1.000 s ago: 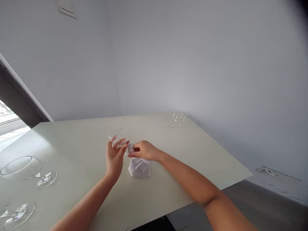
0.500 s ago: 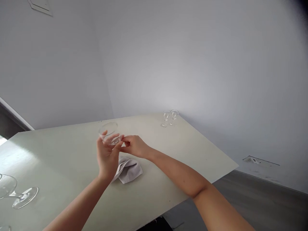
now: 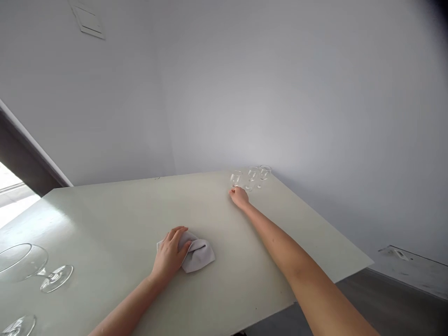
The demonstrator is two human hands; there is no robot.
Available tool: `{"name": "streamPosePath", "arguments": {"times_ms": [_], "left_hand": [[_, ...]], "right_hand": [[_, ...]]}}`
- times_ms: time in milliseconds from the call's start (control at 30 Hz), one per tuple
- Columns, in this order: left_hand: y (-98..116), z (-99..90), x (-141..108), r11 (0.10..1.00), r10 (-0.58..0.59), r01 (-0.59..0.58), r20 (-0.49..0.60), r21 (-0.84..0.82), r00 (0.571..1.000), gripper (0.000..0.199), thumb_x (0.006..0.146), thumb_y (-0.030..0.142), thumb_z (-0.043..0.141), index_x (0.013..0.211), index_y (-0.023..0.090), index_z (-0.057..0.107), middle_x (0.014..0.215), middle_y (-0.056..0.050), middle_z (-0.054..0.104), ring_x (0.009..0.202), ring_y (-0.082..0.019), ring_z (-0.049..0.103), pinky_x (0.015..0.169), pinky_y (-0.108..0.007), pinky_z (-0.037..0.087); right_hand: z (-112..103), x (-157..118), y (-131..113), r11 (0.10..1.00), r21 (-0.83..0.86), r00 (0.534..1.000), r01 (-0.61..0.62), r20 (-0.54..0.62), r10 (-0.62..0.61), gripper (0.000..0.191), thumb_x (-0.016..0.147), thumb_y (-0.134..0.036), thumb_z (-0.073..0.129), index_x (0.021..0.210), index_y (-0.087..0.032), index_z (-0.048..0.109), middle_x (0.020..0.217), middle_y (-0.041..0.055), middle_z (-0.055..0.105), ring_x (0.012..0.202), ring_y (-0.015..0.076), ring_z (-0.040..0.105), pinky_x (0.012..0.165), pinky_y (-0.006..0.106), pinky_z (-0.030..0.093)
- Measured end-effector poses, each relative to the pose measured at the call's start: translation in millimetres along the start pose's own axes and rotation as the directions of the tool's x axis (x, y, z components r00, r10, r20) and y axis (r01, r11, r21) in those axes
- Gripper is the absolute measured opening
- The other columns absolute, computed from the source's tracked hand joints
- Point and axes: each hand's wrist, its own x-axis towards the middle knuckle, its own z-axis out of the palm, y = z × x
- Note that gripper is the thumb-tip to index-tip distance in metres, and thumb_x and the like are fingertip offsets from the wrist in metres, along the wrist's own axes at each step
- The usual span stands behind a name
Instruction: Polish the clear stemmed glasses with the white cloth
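Cloth (image 3: 200,255) beneath left hand (image 3: 169,254), wine glass (image 3: 235,178) in right hand (image 3: 240,197)
Right fingers closed low on the glass; left grip unclear.

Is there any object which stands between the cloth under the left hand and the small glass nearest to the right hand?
Only the right hand, in front of the small glass's lower part; otherwise just tabletop shows between it and the cloth.
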Motion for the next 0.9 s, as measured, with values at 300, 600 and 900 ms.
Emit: {"name": "streamPosePath", "arguments": {"times_ms": [300, 600, 900], "left_hand": [[-7, 6.4, 4, 0.998, 0.059, -0.059, 0.002, -0.018, 0.998, 0.026, 0.083, 0.031, 0.042, 0.106, 0.026, 0.053, 0.117, -0.003, 0.052, 0.107, -0.020, 0.049, 0.089, -0.037, 0.038], [-6, 4.5, 2, 0.991, -0.008, 0.002, -0.041, -0.132, 0.999, 0.026, 0.080, 0.030, 0.046, 0.105, 0.026, 0.054, 0.112, -0.003, 0.056, 0.103, -0.020, 0.051, 0.089, -0.036, 0.038], [-14, 5.9, 10, 0.689, -0.337, 0.177, -0.094, -0.703, 0.937, 0.025, 0.073, 0.026, 0.052, 0.097, 0.020, 0.055, 0.104, -0.007, 0.059, 0.096, -0.017, 0.054, 0.086, -0.031, 0.041]], "right_hand": [[13, 43, 19, 0.988, -0.027, 0.985, -0.152, -0.083, 0.149, 0.026, 0.081, -0.028, 0.045, 0.098, -0.017, 0.061, 0.092, 0.0096, 0.064, 0.086, 0.0210, 0.060, 0.067, 0.026, 0.041], [6, 18, 23, 0.995, -0.015, 0.987, -0.095, -0.133, 0.092, 0.038, 0.078, -0.032, 0.050, 0.112, -0.015, 0.050, 0.094, 0.0086, 0.064, 0.088, 0.0203, 0.059, 0.069, 0.026, 0.041], [32, -129, -53, 0.618, 0.119, 0.606, 0.777, 0.123, -0.786, 0.023, 0.080, -0.032, 0.051, 0.099, -0.023, 0.059, 0.095, 0.0045, 0.061, 0.089, 0.0183, 0.054, 0.080, 0.031, 0.041]]}}
